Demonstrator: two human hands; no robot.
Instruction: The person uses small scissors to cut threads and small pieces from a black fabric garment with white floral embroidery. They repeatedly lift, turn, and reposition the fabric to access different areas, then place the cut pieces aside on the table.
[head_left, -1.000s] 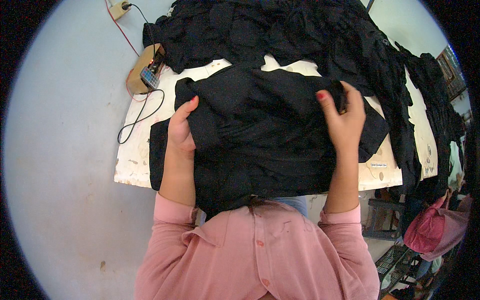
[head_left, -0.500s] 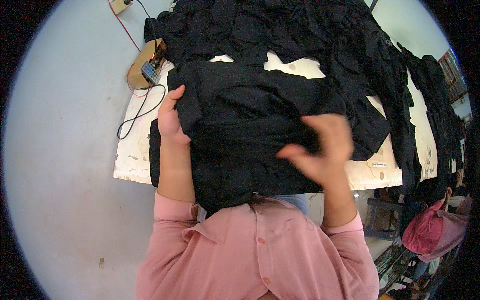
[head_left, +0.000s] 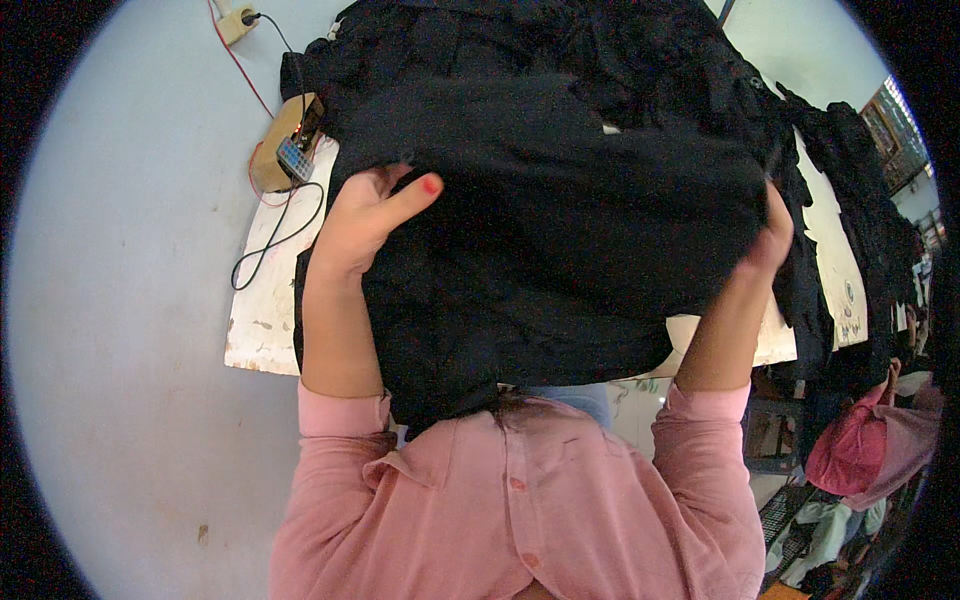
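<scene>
A black garment is stretched out between my hands, its shape hard to make out in the dark folds. At its left edge my left hand grips the fabric, thumb on top and fingers partly hidden under it. My right hand holds the opposite edge, most of its fingers behind the cloth. The lower part of the black fabric hangs over the table's front edge against my body.
A heap of black garments covers the far part of the white table. At the left stand a brown box device with a remote control and a black cable. Another person in pink is at the right.
My right hand has moved right and up to the garment's right edge, spreading the fabric wider. My left hand has shifted its hold, its thumb now lying over the cloth.
</scene>
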